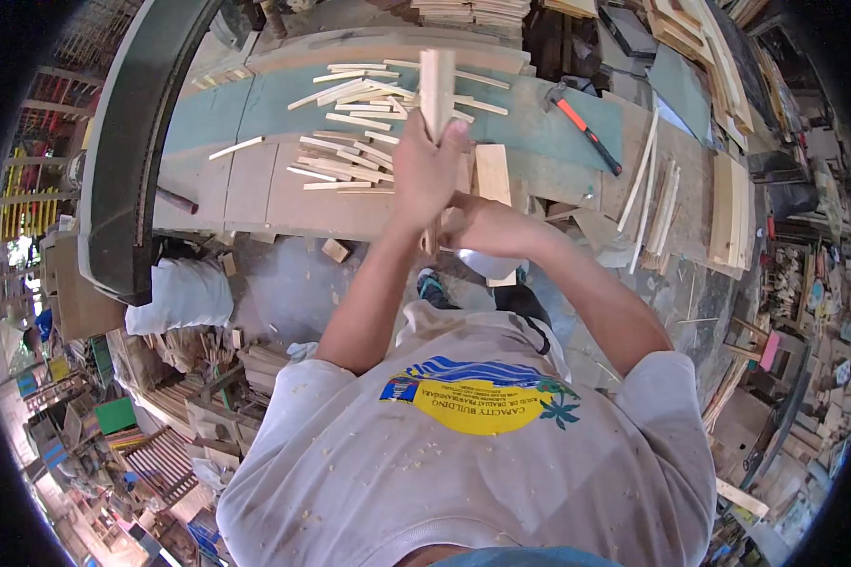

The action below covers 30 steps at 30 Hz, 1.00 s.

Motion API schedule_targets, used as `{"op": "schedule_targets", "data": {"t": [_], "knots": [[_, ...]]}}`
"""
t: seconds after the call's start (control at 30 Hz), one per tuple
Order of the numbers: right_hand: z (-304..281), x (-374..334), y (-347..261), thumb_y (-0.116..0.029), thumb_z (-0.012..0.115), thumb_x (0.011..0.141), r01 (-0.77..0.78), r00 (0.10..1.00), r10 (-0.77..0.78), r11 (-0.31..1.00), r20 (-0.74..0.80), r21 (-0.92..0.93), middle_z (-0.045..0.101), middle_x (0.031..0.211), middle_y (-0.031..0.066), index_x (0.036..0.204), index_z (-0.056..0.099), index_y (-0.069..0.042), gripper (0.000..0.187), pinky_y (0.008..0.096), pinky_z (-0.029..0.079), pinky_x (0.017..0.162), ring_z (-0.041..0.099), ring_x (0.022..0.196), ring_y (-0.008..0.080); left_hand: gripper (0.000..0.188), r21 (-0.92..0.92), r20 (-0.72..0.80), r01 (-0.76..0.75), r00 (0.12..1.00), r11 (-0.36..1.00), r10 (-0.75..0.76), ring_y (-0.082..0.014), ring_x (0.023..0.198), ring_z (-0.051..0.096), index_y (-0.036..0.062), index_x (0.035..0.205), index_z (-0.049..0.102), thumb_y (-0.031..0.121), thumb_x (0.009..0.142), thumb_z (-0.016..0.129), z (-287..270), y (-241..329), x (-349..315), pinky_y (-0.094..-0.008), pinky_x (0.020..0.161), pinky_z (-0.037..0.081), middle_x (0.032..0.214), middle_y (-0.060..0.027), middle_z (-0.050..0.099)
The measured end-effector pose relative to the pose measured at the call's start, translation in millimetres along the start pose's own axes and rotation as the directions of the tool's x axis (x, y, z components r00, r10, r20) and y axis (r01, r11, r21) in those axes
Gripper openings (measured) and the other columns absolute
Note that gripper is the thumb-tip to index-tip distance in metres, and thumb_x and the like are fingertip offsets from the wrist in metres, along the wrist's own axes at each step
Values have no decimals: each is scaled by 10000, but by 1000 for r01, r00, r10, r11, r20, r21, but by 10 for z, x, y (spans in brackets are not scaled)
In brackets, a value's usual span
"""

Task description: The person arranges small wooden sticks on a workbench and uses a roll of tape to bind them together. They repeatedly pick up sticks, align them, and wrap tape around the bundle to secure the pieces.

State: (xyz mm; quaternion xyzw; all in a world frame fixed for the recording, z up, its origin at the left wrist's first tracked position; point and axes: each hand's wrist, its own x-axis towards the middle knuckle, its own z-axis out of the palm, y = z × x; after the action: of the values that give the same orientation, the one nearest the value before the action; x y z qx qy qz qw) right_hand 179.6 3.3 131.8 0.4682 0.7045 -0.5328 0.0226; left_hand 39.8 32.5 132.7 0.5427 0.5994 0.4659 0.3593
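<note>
My left hand (422, 175) is wrapped round a pale length of wood (437, 90), its thumb lying along the side. The wood points away from me, over the worktable. Just below, my right hand (490, 227) is closed at the wood's lower part, with its fingertips partly hidden. Whether the wood is a single piece or several laid together, I cannot tell. Beyond the left hand, many thin wooden sticks (355, 111) lie scattered on the table. A flat wooden block (493, 175) sits close to the right hand.
A hammer (581, 128) with an orange and black handle lies right of the sticks. Long strips (667, 203) and boards (728, 213) occupy the table's right end. At left a large dark machine frame (113, 189) rises over the table edge. A white sack (182, 293) rests below it.
</note>
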Motion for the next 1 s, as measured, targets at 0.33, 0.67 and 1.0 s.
{"op": "schedule_targets", "data": {"t": [0.33,0.67,1.0], "knots": [[-398,-190,-56,-603,668,886,59,960,-72,997,269,56,629,1312,186,1433,484,-36,809,398,475,1006,609,1191,306,579,-777,620,578,771,248,145,-86,485,422,60,1152,555,612,1003,466,-49,-25,162,-239,434,360,711,10,493],[-114,122,428,-486,696,900,-3,991,0,1000,131,23,687,1145,142,1338,551,-4,668,362,519,905,668,1041,234,472,-141,201,41,979,989,-12,-219,736,677,-39,1150,562,383,960,655,192,-99,70,-344,673,549,897,-146,676],[-116,-168,207,-508,723,875,113,943,-139,988,302,102,624,1308,182,1386,543,-36,719,363,443,1048,585,1213,288,222,-572,694,666,704,479,-150,-83,490,464,35,1088,543,157,933,645,-69,-82,-42,-261,400,341,732,-35,524]]}}
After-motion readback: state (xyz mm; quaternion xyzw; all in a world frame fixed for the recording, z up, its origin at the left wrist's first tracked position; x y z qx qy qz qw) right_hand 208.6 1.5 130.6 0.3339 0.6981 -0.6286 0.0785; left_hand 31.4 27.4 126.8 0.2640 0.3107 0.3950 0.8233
